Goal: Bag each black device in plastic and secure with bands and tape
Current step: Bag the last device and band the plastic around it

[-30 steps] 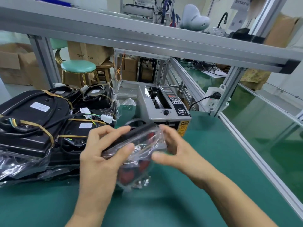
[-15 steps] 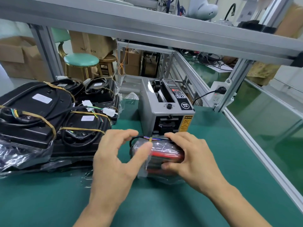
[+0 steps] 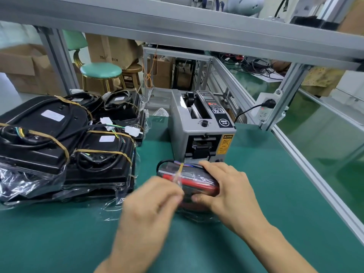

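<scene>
Your right hand (image 3: 226, 191) gripped the bagged device (image 3: 194, 179), fingers curled over its far edge and thumb against its near side. The device lay on the green surface (image 3: 266, 184), just in front of the grey tape dispenser (image 3: 201, 133), wrapped in clear plastic with red showing through. A yellowish band (image 3: 179, 172) ran across its left end.

Your left hand (image 3: 149, 209) was blurred, but its thumb and fingertips pinched together at the near end of that band, touching the device's left side. Loose plastic (image 3: 112, 209) from the bag spread out on the surface under your left hand.

To your left sat a pile of black devices (image 3: 59, 142), each bound with bands and trailing black cables; some lay in clear bags. Two white connectors (image 3: 132, 131) on coloured wires rested on top of the pile. The nearest one (image 3: 104, 154) carried a white label and stood near the device in your hands, apart from it.

A black cord (image 3: 248, 111) ran from behind the dispenser to a white socket (image 3: 266, 107) on the aluminium frame post. Beyond the surface stood a green stool (image 3: 101, 70) and cardboard boxes (image 3: 25, 69).
</scene>
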